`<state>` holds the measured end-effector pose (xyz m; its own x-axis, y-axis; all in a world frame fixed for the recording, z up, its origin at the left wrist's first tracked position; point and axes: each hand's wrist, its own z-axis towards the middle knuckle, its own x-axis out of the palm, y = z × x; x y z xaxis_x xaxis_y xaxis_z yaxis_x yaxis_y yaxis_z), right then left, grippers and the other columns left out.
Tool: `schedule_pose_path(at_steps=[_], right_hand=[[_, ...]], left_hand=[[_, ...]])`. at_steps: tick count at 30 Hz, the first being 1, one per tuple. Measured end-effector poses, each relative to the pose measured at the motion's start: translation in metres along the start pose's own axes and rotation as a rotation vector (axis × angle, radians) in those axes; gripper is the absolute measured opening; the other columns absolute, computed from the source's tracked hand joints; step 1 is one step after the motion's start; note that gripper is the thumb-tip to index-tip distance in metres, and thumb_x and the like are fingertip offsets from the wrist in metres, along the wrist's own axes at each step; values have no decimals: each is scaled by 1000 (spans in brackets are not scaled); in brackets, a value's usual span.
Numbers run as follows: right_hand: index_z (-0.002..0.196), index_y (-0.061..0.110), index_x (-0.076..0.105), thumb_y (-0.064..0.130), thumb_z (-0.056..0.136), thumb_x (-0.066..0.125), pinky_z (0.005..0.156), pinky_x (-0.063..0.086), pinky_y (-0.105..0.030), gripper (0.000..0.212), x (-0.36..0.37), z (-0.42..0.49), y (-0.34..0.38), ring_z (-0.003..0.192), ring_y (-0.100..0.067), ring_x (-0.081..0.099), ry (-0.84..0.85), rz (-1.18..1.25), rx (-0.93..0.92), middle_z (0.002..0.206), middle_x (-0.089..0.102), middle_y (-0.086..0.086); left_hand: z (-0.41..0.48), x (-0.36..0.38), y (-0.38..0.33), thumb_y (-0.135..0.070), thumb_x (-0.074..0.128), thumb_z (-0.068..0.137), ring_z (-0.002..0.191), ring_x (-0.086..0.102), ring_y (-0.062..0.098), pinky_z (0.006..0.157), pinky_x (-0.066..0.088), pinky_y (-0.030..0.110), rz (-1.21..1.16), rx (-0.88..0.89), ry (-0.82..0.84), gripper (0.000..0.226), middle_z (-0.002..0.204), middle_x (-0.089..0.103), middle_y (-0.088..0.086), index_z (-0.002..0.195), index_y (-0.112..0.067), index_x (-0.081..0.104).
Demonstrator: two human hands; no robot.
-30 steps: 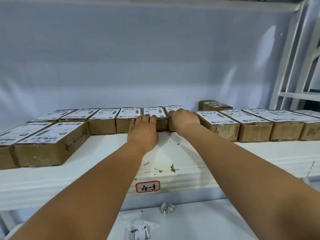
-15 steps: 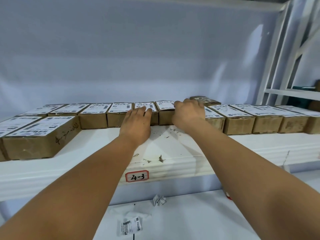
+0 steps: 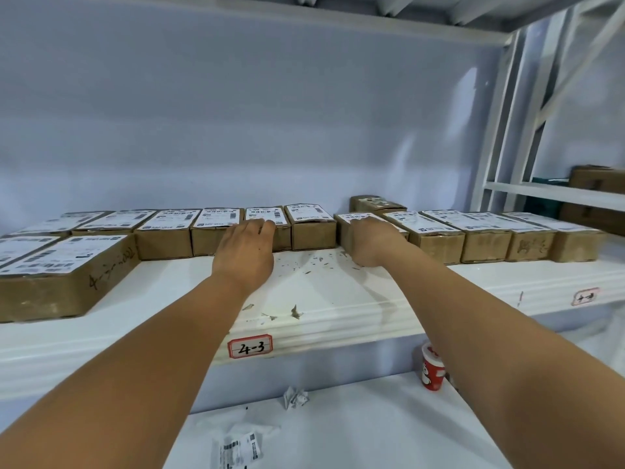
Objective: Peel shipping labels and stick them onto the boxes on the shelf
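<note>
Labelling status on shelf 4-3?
Done: the front-row boxes all show white shipping labels on top. In hand: the left hand rests on a middle box, the right hand on a box further right. Left: the back box behind the row seems to lack a white label; hard to tell.
</note>
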<state>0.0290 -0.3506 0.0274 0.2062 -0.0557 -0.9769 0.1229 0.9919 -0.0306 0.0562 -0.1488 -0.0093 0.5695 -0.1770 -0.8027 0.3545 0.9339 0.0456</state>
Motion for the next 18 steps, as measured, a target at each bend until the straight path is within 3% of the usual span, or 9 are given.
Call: schedule_pose_path(at_steps=[5, 8, 10, 12, 14, 18], right_hand=[[116, 3, 51, 9, 87, 48, 86, 45, -32, 30, -4, 15, -5, 110, -30, 54, 47, -41, -89, 122, 56, -15], [115, 3, 52, 9, 88, 48, 82, 42, -29, 28, -3, 24, -11, 111, -29, 55, 0, -39, -133, 121, 58, -14], [119, 8, 52, 15, 89, 48, 90, 40, -32, 31, 2, 34, -14, 115, -28, 52, -35, -23, -136, 126, 56, -12], [128, 14, 47, 13, 88, 46, 107, 29, -45, 40, 10, 46, -13, 128, -27, 41, -24, 27, -86, 135, 49, -8], [136, 17, 40, 6, 85, 44, 114, 13, -55, 52, 13, 55, -9, 139, -27, 26, 13, 64, -31, 143, 41, -6], [148, 26, 20, 2, 84, 43, 116, 7, -55, 72, 18, 68, -6, 145, -31, 3, 70, 149, 3, 155, 20, 0]], left_hand=[[2, 2, 0, -6, 43, 86, 125, 39, 26, 104, 28, 33, 13, 37, -6, 47, 135, 46, 8, 133, -12, 40], [8, 4, -4, -9, 43, 88, 133, 32, 23, 111, 19, 33, 2, 123, -10, 52, 145, 38, 4, 139, -16, 36], [16, 4, -12, -11, 42, 89, 136, 30, 22, 112, 15, 32, -58, 159, -24, 53, 149, 34, 3, 142, -16, 34], [31, 5, -22, -13, 41, 92, 136, 31, 22, 113, 17, 32, -151, 156, -36, 53, 150, 34, 3, 144, -15, 33], [49, 10, -31, -15, 41, 94, 134, 34, 24, 111, 21, 32, -214, 142, -20, 51, 150, 35, 4, 144, -15, 33], [65, 29, -42, -24, 41, 97, 127, 42, 28, 106, 30, 35, -241, 106, 17, 46, 142, 45, 7, 142, -16, 38]])
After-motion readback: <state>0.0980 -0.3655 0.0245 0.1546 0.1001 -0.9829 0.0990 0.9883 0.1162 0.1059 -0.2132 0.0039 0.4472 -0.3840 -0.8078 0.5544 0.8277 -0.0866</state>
